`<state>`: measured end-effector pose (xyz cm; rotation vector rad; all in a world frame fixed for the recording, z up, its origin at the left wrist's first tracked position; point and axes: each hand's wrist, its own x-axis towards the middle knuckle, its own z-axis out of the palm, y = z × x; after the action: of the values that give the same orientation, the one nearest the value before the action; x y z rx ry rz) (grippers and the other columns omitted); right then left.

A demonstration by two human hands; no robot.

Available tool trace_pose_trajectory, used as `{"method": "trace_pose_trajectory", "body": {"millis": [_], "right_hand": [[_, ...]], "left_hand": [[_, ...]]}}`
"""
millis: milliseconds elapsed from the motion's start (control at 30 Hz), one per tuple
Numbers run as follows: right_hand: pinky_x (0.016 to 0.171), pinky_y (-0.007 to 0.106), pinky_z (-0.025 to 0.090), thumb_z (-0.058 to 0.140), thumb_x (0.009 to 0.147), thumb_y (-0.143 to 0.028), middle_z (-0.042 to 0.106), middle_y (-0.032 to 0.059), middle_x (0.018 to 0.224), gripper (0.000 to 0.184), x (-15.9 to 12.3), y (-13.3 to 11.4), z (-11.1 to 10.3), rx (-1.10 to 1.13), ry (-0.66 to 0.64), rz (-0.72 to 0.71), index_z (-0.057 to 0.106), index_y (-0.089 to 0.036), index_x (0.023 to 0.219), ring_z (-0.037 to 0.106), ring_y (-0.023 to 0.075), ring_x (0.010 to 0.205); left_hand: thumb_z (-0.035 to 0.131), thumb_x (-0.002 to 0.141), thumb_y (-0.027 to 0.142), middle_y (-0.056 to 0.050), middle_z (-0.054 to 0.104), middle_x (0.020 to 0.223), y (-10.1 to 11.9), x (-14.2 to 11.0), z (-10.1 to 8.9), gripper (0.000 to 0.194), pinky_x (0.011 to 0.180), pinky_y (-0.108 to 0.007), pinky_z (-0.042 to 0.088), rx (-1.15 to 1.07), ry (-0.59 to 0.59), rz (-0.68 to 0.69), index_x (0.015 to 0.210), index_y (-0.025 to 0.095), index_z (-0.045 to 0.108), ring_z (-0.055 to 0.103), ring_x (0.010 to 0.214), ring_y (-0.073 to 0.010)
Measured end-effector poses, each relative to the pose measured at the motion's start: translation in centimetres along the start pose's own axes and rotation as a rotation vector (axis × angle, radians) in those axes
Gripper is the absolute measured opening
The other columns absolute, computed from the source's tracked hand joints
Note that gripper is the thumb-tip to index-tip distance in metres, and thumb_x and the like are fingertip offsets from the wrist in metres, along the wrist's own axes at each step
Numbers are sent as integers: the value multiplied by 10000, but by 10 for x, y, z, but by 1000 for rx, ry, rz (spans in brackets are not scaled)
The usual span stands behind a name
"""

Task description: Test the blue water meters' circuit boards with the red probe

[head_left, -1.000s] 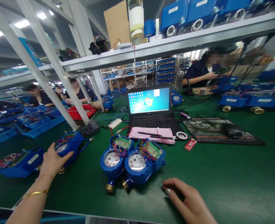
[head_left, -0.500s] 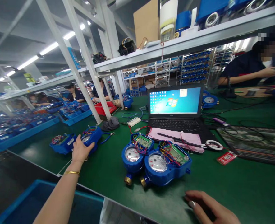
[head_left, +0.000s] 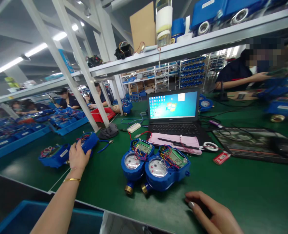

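Note:
At the left of the green bench, my left hand [head_left: 77,158] is closed over a blue water meter [head_left: 91,142], its fingers across the dial and covering most of it. Beside it stands another blue meter [head_left: 57,158] with loose wires on top. Two more meters, one smaller-looking [head_left: 133,162] and one in front to the right [head_left: 162,177], sit side by side in the middle. Both have wired display boards and brass pipe ends. My right hand [head_left: 213,209] rests low on the bench, holding nothing, thumb and forefinger apart.
Behind the meters is a laptop [head_left: 173,105] with a pink cloth [head_left: 175,143] and pens. Blue-handled pliers [head_left: 104,146] lie near a grey cloth [head_left: 109,131]. A red tag [head_left: 221,158] and mouse pad [head_left: 246,143] are right. A co-worker [head_left: 239,73] sits across.
The view has swung right, shifting the scene left. My left hand remains on the water meter, which appears turned so its dial is now covered. My right hand stays near the bench edge.

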<state>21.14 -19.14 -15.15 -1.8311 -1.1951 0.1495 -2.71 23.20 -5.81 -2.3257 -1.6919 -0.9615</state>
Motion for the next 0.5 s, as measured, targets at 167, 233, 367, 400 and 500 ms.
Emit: {"method": "trace_pose_trajectory", "body": {"millis": [167,233,367,400,500], "right_hand": [[721,206,547,461,907,-376,716,38,897,232,2,-5,1,8,-35,55,636,-237,971,688,161,821],[715,213,546,456,907,-386,715,44,894,244,2,-5,2,15,-27,69,637,-233,966,687,167,817],[717,235,544,455,899,-399,711,63,889,264,1,-5,3,34,-10,91,640,-219,956,683,182,812],[717,240,543,453,899,-397,709,64,886,264,1,-5,2,37,-16,93,639,-217,955,681,185,814],[721,251,541,448,906,-384,707,64,893,259,2,-7,1,45,-60,100,636,-216,965,678,190,821]], "left_hand": [[565,767,239,-236,373,1354,3,0,6,653,1084,-491,289,9,34,77,1352,42,349,313,1311,-369],[566,762,245,-230,376,1353,1,-1,7,649,1079,-489,301,20,39,96,1344,49,357,321,1306,-365],[558,777,241,-248,342,1372,3,-7,4,656,1090,-496,282,39,63,104,1348,21,323,278,1331,-367],[551,791,240,-257,305,1394,5,-9,2,664,1104,-506,248,42,73,109,1359,8,296,221,1356,-374],[507,853,234,-247,206,1459,19,-18,2,641,1144,-489,160,39,41,187,1388,6,239,87,1403,-341]]}}
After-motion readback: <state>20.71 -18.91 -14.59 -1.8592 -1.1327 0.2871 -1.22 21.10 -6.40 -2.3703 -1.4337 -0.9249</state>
